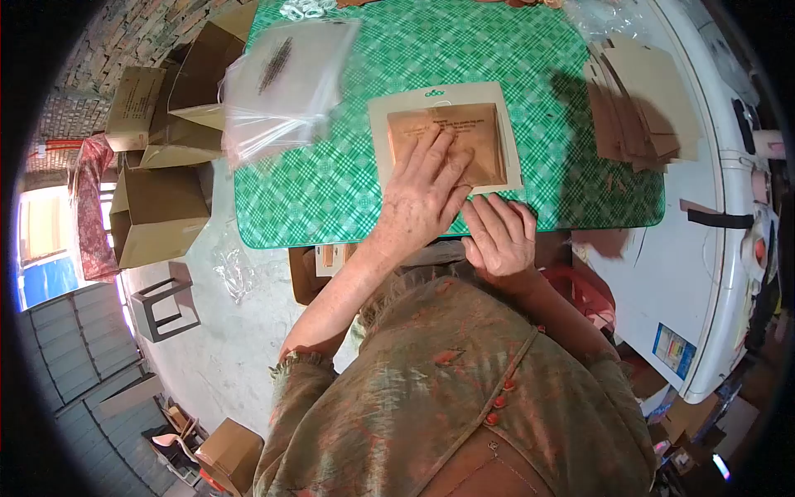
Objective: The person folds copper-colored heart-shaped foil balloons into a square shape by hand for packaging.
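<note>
A beige backing card (377,137) with a hang hole and green print at its top lies on the table. On it sits a flat brown packet (484,157) with dark printed lettering. My left hand (426,182) rests flat over the packet, fingers stretched out and slightly apart. By the card's lower edge, at the rim of the table, is my right hand (501,236). Its fingers are bent and close together, with the thumb below. What they pinch, if anything, is hidden.
A green checked cloth (315,195) covers the table. Clear plastic bags (286,83) are stacked at the left; beige cards (642,108) lie at the right beside a white appliance (654,282). Open cardboard boxes (170,199) and a small grey stool (164,311) stand left of the table.
</note>
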`<action>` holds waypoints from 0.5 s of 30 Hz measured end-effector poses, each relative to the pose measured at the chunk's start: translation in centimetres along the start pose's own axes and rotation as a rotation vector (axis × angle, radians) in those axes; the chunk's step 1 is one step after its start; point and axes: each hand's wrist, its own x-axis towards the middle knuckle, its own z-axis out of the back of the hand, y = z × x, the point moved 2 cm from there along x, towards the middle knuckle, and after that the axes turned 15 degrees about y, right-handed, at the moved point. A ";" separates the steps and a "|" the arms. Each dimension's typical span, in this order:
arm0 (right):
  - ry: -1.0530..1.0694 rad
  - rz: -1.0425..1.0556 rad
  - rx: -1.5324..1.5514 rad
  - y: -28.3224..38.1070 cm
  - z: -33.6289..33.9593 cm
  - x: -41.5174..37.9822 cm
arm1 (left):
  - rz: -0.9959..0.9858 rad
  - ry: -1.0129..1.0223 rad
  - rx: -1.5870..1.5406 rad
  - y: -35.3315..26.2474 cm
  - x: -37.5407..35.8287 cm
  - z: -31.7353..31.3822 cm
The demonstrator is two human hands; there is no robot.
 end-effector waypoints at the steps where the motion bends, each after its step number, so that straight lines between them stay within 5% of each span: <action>1: 0.003 -0.006 0.003 0.1 0.2 0.1 | 0.003 -0.004 -0.005 -0.1 0.1 0.1; 15: -0.023 -0.023 -0.005 0.3 0.3 0.4 | 0.022 -0.035 -0.003 0.0 0.5 -0.4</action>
